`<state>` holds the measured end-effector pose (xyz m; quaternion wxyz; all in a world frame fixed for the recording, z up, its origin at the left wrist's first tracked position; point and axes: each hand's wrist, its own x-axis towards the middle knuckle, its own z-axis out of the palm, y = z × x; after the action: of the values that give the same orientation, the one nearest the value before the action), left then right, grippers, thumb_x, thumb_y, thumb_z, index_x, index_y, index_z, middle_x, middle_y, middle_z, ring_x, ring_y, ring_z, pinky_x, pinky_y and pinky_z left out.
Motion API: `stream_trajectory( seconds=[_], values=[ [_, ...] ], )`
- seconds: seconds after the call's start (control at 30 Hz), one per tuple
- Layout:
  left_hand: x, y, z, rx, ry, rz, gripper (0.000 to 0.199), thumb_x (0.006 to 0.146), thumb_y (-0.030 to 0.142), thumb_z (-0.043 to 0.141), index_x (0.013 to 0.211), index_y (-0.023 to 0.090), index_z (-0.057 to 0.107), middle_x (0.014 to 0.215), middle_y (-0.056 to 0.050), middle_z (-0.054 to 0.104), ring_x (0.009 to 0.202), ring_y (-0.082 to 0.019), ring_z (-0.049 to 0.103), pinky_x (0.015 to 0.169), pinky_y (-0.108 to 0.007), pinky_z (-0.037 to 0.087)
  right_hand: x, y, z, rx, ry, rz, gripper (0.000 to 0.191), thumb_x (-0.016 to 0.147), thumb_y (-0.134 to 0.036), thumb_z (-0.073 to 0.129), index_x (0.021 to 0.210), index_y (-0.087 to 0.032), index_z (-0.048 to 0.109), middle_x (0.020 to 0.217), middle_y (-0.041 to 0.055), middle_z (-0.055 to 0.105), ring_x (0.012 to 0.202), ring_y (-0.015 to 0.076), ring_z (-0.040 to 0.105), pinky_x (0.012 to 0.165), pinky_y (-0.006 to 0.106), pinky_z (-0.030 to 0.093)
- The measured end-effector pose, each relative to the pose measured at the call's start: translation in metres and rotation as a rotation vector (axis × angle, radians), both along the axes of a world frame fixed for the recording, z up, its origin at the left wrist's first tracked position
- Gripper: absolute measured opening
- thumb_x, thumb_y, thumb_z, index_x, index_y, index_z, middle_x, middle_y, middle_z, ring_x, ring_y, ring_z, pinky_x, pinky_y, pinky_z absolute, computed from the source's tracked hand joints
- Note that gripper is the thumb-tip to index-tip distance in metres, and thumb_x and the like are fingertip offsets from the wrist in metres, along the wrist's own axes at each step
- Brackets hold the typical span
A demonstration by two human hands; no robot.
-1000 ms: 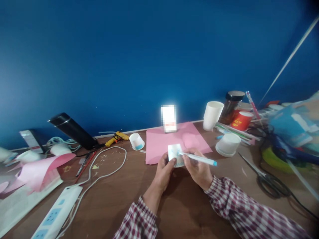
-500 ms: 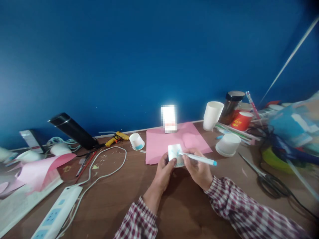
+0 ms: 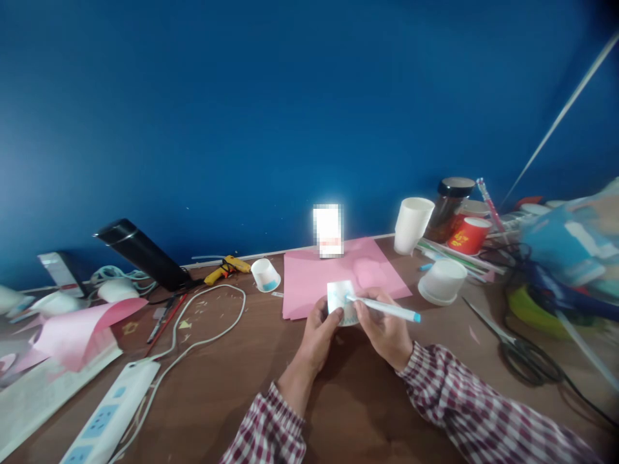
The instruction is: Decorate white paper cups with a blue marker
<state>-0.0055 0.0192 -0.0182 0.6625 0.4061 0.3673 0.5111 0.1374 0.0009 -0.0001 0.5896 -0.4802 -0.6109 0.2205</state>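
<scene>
A small white paper piece (image 3: 340, 295) with blue marks is gripped by my left hand (image 3: 320, 332), its thumb on the lower left edge. My right hand (image 3: 385, 332) holds a white marker (image 3: 387, 307) with a light blue end pointing right; its tip rests at the blue marks. A zigzag blue line shows on the lower part of what I hold. Behind both hands, pink sheets (image 3: 309, 277) lie on the brown table (image 3: 271, 367). A bright, pixelated upright object (image 3: 329, 231) stands at their back edge.
To the right are white cups (image 3: 414, 222), an upturned white cup (image 3: 442, 281), a red cup (image 3: 470, 236) and scissors (image 3: 525, 357). On the left lie a power strip (image 3: 113, 412), a cable, a black cylinder (image 3: 145, 254), a yellow tool (image 3: 227, 269) and a small cup (image 3: 265, 275).
</scene>
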Motion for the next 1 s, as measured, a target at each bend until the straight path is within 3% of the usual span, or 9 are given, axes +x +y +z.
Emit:
stream_trajectory(
  seconds=[0.2, 1.0],
  values=[
    [-0.0014, 0.0004, -0.0032, 0.030, 0.009, -0.008, 0.040, 0.079, 0.036, 0.073, 0.114, 0.017, 0.065, 0.106, -0.008, 0.070, 0.096, -0.023, 0.063, 0.088, -0.034, 0.050, -0.0002, 0.0011, -0.0009, -0.013, 0.021, 0.004, 0.013, 0.093, -0.033, 0.058, 0.095, -0.020, 0.060, 0.080, 0.0035, 0.066, 0.065, 0.0165, 0.063, 0.058, 0.026, 0.054],
    [0.0003, 0.0002, -0.0003, 0.019, 0.008, 0.009, 0.040, 0.077, 0.037, 0.074, 0.111, 0.017, 0.066, 0.101, -0.007, 0.070, 0.093, -0.022, 0.064, 0.087, -0.034, 0.049, 0.0000, 0.0003, 0.0048, 0.042, -0.061, -0.003, 0.007, 0.092, -0.027, 0.057, 0.091, -0.020, 0.058, 0.076, 0.0014, 0.064, 0.063, 0.0148, 0.062, 0.058, 0.025, 0.052]
  ],
)
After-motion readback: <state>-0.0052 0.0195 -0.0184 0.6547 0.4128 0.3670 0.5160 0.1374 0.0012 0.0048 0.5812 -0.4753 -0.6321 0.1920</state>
